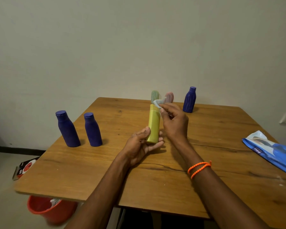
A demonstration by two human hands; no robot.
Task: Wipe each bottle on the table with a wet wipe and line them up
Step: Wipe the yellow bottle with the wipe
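Left hand (pixel 141 144) grip curled round yellow bottle (pixel 153 124) base; right hand (pixel 173 123) pinches wipe (pixel 158 103), seemingly at cap.

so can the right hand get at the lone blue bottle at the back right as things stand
Probably yes: the blue bottle stands alone with bare table around it, just beyond the right hand, though that hand pinches a wet wipe.

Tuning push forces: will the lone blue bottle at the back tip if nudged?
Likely yes if pushed high: the blue bottle stands upright, tall on a narrow base. It looks like light plastic, so a low push on the smooth table would probably slide it. On its side, the round body would roll.
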